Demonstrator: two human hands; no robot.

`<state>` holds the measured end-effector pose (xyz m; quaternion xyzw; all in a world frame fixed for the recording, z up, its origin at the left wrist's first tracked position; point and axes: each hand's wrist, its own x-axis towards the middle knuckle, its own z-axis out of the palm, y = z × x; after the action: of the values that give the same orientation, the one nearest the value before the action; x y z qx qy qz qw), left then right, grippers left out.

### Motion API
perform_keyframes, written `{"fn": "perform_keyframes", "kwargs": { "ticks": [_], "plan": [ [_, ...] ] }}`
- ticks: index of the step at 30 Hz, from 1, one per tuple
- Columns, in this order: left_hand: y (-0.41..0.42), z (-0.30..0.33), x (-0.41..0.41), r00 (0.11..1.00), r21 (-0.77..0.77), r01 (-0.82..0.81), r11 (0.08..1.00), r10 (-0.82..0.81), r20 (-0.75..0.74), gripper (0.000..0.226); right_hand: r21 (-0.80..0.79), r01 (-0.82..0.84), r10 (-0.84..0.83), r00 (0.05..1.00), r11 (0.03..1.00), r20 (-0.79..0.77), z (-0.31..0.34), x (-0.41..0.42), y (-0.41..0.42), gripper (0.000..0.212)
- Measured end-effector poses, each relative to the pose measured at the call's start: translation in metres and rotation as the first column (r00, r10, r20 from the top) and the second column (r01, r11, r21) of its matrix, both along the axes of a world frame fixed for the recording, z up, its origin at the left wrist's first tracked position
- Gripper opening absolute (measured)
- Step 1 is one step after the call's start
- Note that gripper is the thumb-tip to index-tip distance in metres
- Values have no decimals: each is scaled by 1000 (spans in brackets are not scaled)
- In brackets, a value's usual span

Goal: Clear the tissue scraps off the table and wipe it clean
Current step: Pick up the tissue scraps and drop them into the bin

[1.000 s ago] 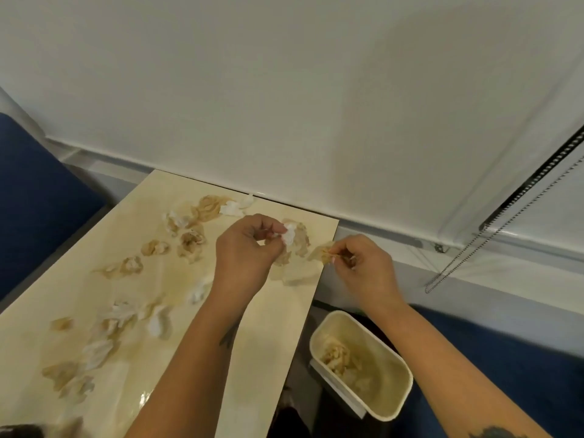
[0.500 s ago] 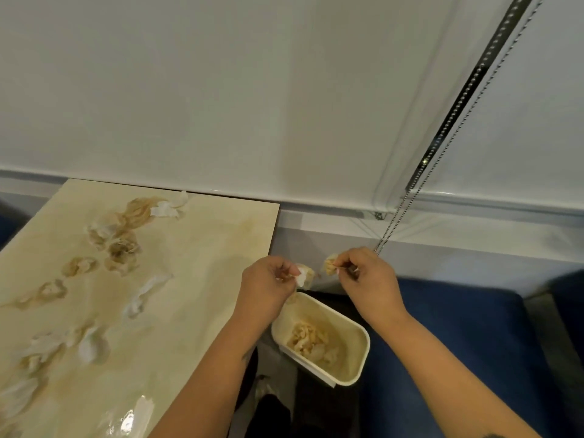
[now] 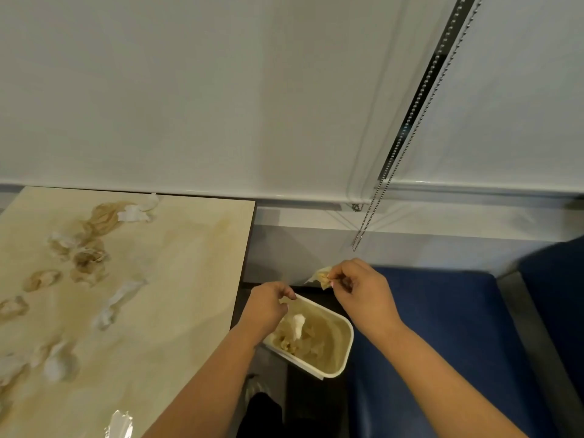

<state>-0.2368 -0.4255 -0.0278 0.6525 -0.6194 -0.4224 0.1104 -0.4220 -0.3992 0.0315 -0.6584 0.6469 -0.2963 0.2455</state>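
Beige surface (image 3: 177, 279) is carrying stained tissue scraps (image 3: 90, 259). Right hand (image 3: 363, 289) is pinching one scrap (image 3: 320, 275) at its fingers, above the bin (image 3: 346, 346). Left hand (image 3: 267, 306) is hanging over the bin, fingers loosely curled; white tissue (image 3: 297, 324) is just beneath them, apart.

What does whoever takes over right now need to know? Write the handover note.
Left hand: over the near corner of the bin, fingers loosely curled, holding nothing; a white scrap lies in or is dropping into the bin just below it.
Right hand: pinches a stained scrap above the bin's far end, not yet dropped.
Bin: on the floor between the table and the blue seat, already holding several scraps.
Done: some scraps binned.
Left: drop the held scrap, collect the many stained and white scraps on the table, then wipe the brown stains.
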Motion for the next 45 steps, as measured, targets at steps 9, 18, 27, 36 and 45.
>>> {"fn": "perform_keyframes", "kwargs": {
  "ticks": [9, 18, 27, 36, 45],
  "plan": [
    [9, 10, 16, 994, -100, -101, 990, 96, -54, 36, 123, -74, 84, 993, 990, -82, -18, 3, 6, 13],
    [9, 36, 37, 986, -200, -151, 968, 133, -98, 28, 374, -115, 194, 964, 920, -182, -37, -1, 12, 30],
    [13, 71, 84, 952, -290, -304, 907, 296, -71, 25, 239, -253, 294, 943, 938, -158, -1, 46, -23, 27],
    [45, 90, 152, 853, -357, -494, 793, 521, -23, 22, 112, -466, 479, 858, 878, -183, 38, 126, -53, 25],
    [84, 69, 229, 655, -350, -648, 676, 730, 197, 41, 95, -643, 649, 740, 760, -179, 46, 215, -54, 25]
  ]
}}
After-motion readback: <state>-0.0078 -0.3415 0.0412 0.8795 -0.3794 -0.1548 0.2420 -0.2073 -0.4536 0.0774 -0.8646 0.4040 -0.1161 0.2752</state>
